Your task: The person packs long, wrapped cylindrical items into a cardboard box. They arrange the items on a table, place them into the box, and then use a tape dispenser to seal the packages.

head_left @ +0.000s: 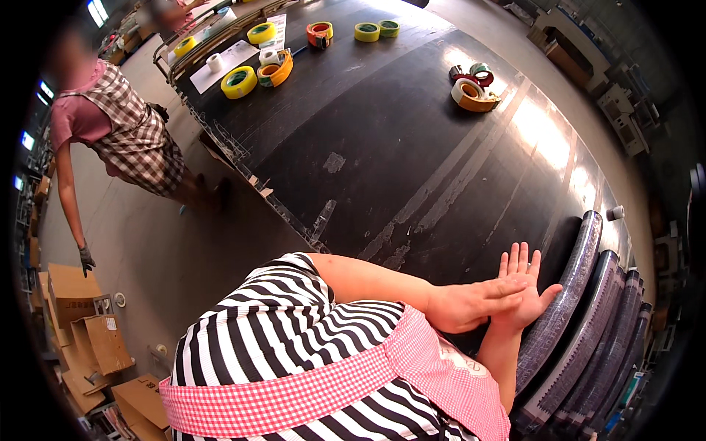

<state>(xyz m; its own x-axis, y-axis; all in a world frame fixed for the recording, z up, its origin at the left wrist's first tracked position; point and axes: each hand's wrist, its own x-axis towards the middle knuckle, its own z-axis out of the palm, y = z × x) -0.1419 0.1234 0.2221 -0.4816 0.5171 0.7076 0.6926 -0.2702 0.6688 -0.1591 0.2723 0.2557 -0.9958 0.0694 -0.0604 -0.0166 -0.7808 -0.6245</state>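
Observation:
My right hand (526,295) is held up at the near right of the table, palm showing, fingers stretched and thumb out to the side. My left hand (465,303) reaches across from the left, its straight fingers lying over the right palm and wrist area. I see nothing held in either hand. Under and behind them is the black tabletop (353,154). Just right of my right hand lies the nearest of several long dark rolls (565,301), wrapped in clear plastic.
Yellow tape rolls (239,83) and an orange tape dispenser (276,70) lie at the far left; more tape (367,32) is farther back. Another dispenser (471,97) sits far right. A person (121,121) in a checked apron walks at left, near cardboard boxes (110,344).

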